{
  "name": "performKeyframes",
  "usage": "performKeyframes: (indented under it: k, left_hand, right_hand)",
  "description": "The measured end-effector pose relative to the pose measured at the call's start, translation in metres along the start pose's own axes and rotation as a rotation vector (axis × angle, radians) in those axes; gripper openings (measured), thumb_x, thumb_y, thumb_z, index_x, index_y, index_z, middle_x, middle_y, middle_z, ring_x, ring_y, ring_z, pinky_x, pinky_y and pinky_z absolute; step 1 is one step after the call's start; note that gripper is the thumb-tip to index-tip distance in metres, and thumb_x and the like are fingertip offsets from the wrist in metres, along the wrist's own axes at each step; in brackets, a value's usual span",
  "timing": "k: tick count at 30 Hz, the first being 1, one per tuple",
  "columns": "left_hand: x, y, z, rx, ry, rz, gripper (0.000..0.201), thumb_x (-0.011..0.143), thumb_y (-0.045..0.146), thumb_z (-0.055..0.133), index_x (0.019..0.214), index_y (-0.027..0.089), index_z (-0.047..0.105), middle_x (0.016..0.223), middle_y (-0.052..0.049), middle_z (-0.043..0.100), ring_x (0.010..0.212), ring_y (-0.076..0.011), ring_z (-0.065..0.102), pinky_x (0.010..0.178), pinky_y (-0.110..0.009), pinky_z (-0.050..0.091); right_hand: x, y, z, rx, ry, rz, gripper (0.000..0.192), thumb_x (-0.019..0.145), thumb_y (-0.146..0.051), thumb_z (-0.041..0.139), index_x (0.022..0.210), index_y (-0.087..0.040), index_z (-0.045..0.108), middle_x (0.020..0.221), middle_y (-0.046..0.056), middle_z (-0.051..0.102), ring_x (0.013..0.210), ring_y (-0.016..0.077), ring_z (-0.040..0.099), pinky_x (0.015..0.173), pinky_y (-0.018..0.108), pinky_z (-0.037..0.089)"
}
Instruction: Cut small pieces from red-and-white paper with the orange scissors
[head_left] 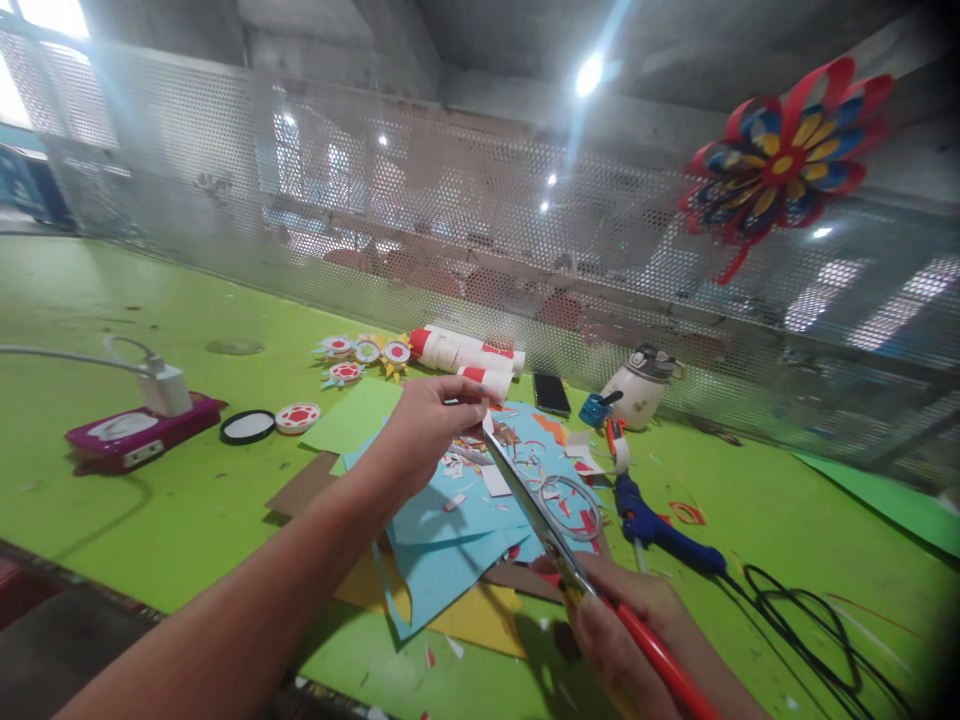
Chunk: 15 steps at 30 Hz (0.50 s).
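Observation:
My left hand (431, 425) reaches forward over the table and pinches a small white paper piece (487, 418) between its fingertips. My right hand (626, 630) at the lower right grips red-handled scissors (547, 530), whose long blades point up-left with the tip at the paper piece. Below both hands lies a pile of light blue paper sheets (450, 545) over yellow and brown sheets, strewn with small red and white cuttings.
A blue glue gun (660, 525) with a black cord lies right of the pile. Behind it are white glue tubes (469, 355), a phone (552, 393), paper flowers (367, 355), a white pot (637, 385). A power strip (139, 430) sits left. A perforated metal screen backs the green table (150, 330).

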<state>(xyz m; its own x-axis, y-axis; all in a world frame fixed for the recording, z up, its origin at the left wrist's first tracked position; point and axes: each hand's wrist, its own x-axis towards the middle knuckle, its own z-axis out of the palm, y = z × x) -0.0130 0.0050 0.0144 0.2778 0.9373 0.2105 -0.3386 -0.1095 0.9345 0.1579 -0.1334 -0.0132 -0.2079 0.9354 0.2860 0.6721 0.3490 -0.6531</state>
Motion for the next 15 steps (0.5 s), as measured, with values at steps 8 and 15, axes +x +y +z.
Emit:
performKeyframes:
  k: [8, 15]
  left_hand:
    - [-0.0008, 0.0003, 0.0016, -0.013, 0.015, -0.005, 0.006, 0.059, 0.01, 0.062, 0.064, 0.012, 0.066, 0.058, -0.001, 0.059, 0.055, -0.011, 0.054, 0.062, -0.029, 0.043]
    - [0.0001, -0.0013, 0.0007, -0.003, 0.007, -0.003, 0.004, 0.06, 0.011, 0.062, 0.063, 0.013, 0.064, 0.061, -0.002, 0.06, 0.056, -0.011, 0.054, 0.062, -0.028, 0.042]
  right_hand:
    - [0.0005, -0.003, -0.0008, 0.043, -0.041, -0.011, 0.044, 0.093, -0.048, 0.034, 0.107, -0.02, 0.066, 0.068, 0.003, 0.064, 0.059, 0.0177, 0.058, 0.053, 0.026, 0.045]
    - [0.0024, -0.0007, 0.0007, 0.111, -0.043, -0.007, 0.049, 0.091, -0.054, 0.034, 0.104, -0.021, 0.067, 0.074, 0.003, 0.067, 0.063, 0.0174, 0.059, 0.056, 0.025, 0.046]
